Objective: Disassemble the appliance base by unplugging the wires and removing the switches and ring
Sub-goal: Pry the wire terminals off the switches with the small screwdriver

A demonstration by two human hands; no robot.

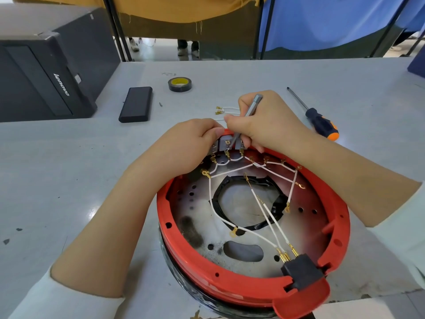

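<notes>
Head view: your right hand [264,120] pinches a metal rod [247,116] like a pen; left hand [193,143] grips the switches [226,143] (pry gently, brace the red ring [184,245]).

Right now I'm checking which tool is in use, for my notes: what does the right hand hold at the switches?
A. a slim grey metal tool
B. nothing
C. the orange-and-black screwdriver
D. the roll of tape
A: the right hand grips a slim grey metal tool with its tip down at the grey switches, while the orange-and-black screwdriver and the roll of tape lie untouched on the table.
</notes>
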